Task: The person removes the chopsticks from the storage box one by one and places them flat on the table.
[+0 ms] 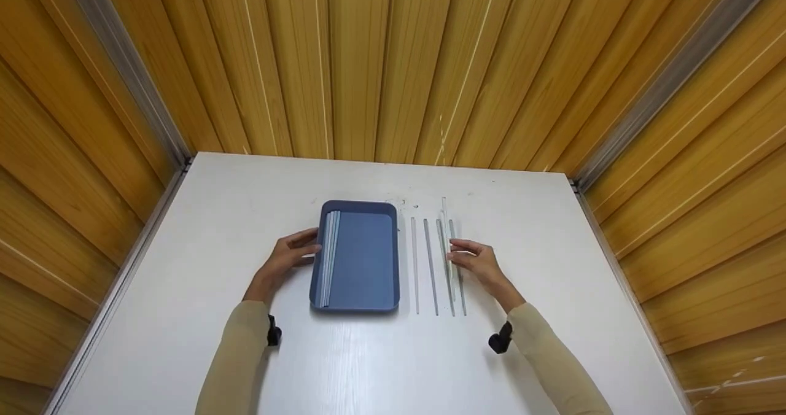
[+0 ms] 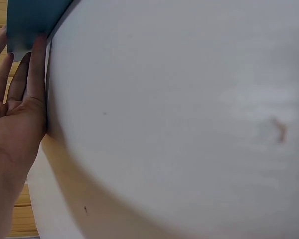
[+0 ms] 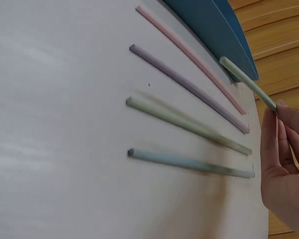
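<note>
The right hand (image 1: 482, 264) pinches a pale green straw (image 3: 246, 79) between thumb and fingers, raised over the table. Below it, several pastel straws lie roughly parallel: a pink straw (image 3: 189, 57), a purple straw (image 3: 189, 85), a green straw (image 3: 179, 122) and a blue straw (image 3: 179, 160). At the left side of a blue rectangular tray (image 1: 395, 267), the left hand (image 1: 288, 256) touches the outer wall with fairly straight fingers. Several straws (image 1: 331, 255) lie lengthwise inside the tray along its left wall. Their colours are hard to tell in the head view.
The white table (image 1: 245, 188) carries the tray near its middle, with the loose straws right of it. Small specks (image 1: 416, 206) lie behind the straws. Wood-look panel walls (image 1: 362, 65) stand around the back and sides.
</note>
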`<action>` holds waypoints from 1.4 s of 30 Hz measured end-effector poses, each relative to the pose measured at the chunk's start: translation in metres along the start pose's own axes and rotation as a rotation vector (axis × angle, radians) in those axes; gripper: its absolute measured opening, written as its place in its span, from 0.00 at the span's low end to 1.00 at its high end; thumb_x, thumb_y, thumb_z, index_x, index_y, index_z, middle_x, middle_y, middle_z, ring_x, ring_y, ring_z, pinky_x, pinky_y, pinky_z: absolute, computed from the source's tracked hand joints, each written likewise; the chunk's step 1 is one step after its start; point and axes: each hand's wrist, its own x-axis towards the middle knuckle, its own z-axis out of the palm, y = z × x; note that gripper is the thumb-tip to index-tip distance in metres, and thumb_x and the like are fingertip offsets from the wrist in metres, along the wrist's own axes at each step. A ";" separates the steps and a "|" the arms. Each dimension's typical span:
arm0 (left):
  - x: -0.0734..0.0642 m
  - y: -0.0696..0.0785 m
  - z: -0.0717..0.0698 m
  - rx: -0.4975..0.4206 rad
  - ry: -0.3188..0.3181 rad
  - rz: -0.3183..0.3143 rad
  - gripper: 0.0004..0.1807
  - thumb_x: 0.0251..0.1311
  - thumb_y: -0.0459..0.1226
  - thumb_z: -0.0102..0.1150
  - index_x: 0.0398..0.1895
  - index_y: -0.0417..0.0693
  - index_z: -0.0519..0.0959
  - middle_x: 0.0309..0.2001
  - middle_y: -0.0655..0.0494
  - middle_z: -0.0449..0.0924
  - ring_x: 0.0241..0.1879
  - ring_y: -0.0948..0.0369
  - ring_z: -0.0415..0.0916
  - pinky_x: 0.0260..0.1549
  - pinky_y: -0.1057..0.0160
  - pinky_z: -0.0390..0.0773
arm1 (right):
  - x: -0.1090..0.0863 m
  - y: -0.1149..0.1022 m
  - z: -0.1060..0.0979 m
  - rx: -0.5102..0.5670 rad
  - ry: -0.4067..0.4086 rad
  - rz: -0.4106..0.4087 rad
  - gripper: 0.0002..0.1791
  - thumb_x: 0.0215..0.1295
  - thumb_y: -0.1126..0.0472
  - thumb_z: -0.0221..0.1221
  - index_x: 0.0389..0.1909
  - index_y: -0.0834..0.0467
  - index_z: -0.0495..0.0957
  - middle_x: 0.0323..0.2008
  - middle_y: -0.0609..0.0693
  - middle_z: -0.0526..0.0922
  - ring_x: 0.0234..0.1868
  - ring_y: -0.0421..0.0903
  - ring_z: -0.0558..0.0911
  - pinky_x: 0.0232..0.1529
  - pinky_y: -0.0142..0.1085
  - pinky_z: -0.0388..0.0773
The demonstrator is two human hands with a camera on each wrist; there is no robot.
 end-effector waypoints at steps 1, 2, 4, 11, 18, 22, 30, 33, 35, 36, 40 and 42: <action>0.000 0.000 0.000 0.005 0.000 0.002 0.35 0.63 0.37 0.71 0.73 0.46 0.71 0.73 0.44 0.70 0.67 0.52 0.75 0.59 0.55 0.83 | -0.002 0.002 -0.005 -0.002 0.001 0.000 0.27 0.66 0.74 0.63 0.64 0.77 0.71 0.51 0.64 0.83 0.41 0.38 0.88 0.48 0.30 0.86; 0.000 0.000 0.000 0.005 0.004 0.000 0.35 0.63 0.37 0.71 0.73 0.47 0.71 0.73 0.44 0.71 0.68 0.51 0.74 0.60 0.55 0.83 | -0.003 0.004 -0.010 -0.004 0.004 0.000 0.27 0.66 0.74 0.63 0.64 0.78 0.71 0.50 0.63 0.83 0.41 0.38 0.88 0.48 0.30 0.87; 0.000 -0.001 0.000 0.007 -0.001 0.004 0.35 0.63 0.37 0.70 0.73 0.46 0.70 0.73 0.44 0.70 0.69 0.50 0.73 0.61 0.54 0.82 | -0.007 0.008 -0.019 -0.007 0.015 0.001 0.27 0.65 0.75 0.63 0.64 0.78 0.70 0.49 0.63 0.84 0.41 0.38 0.88 0.48 0.30 0.87; -0.001 -0.001 -0.001 0.003 -0.007 0.010 0.34 0.64 0.36 0.70 0.73 0.47 0.71 0.73 0.45 0.71 0.66 0.54 0.77 0.60 0.54 0.83 | -0.015 0.022 -0.041 -0.031 0.084 0.036 0.26 0.65 0.75 0.63 0.63 0.78 0.72 0.46 0.60 0.86 0.40 0.37 0.88 0.46 0.28 0.87; -0.002 0.002 -0.001 -0.011 -0.001 0.013 0.34 0.63 0.36 0.70 0.73 0.46 0.71 0.72 0.44 0.71 0.64 0.56 0.78 0.58 0.56 0.84 | -0.018 0.029 -0.050 -0.150 0.147 0.053 0.24 0.62 0.74 0.66 0.59 0.76 0.76 0.45 0.61 0.89 0.39 0.36 0.87 0.42 0.25 0.85; -0.002 0.001 -0.001 -0.005 -0.004 0.014 0.34 0.63 0.36 0.70 0.73 0.46 0.71 0.73 0.43 0.71 0.64 0.56 0.78 0.58 0.56 0.84 | -0.019 0.030 -0.051 -0.195 0.164 0.062 0.24 0.61 0.72 0.69 0.57 0.76 0.78 0.46 0.63 0.89 0.40 0.36 0.87 0.42 0.24 0.85; -0.002 -0.002 0.000 -0.004 -0.001 0.025 0.35 0.63 0.36 0.70 0.74 0.44 0.70 0.73 0.42 0.69 0.64 0.56 0.78 0.58 0.57 0.84 | -0.020 0.028 -0.045 -0.316 0.240 0.031 0.21 0.59 0.69 0.71 0.53 0.72 0.83 0.44 0.63 0.90 0.36 0.35 0.87 0.39 0.21 0.83; -0.002 -0.001 0.000 -0.003 0.000 0.027 0.35 0.63 0.35 0.70 0.73 0.44 0.70 0.74 0.42 0.69 0.65 0.54 0.77 0.58 0.57 0.84 | -0.021 0.028 -0.040 -0.346 0.247 0.007 0.19 0.60 0.69 0.70 0.51 0.73 0.83 0.44 0.65 0.89 0.36 0.37 0.87 0.38 0.21 0.84; -0.002 0.000 0.001 0.000 0.000 0.024 0.35 0.63 0.36 0.70 0.74 0.45 0.70 0.74 0.43 0.69 0.66 0.54 0.76 0.59 0.57 0.84 | -0.021 0.029 -0.038 -0.358 0.254 -0.007 0.18 0.60 0.70 0.70 0.50 0.73 0.83 0.43 0.66 0.89 0.36 0.37 0.87 0.38 0.22 0.84; -0.002 0.000 0.000 0.001 -0.002 0.028 0.35 0.64 0.36 0.69 0.74 0.44 0.70 0.74 0.42 0.69 0.66 0.53 0.76 0.59 0.56 0.84 | -0.021 0.029 -0.037 -0.369 0.259 -0.015 0.17 0.60 0.70 0.69 0.50 0.73 0.84 0.42 0.65 0.89 0.35 0.37 0.87 0.38 0.22 0.84; -0.002 0.000 0.000 -0.019 -0.007 0.033 0.35 0.64 0.34 0.68 0.74 0.42 0.69 0.73 0.40 0.69 0.65 0.54 0.77 0.58 0.57 0.84 | -0.022 0.030 -0.035 -0.423 0.278 -0.053 0.15 0.60 0.70 0.69 0.47 0.71 0.85 0.40 0.64 0.90 0.34 0.36 0.86 0.35 0.21 0.83; -0.001 0.000 0.000 -0.032 -0.006 0.034 0.34 0.64 0.33 0.68 0.74 0.41 0.69 0.73 0.40 0.69 0.64 0.56 0.78 0.57 0.57 0.85 | -0.022 0.031 -0.034 -0.447 0.285 -0.067 0.14 0.59 0.70 0.70 0.47 0.70 0.86 0.39 0.63 0.90 0.33 0.36 0.85 0.34 0.21 0.82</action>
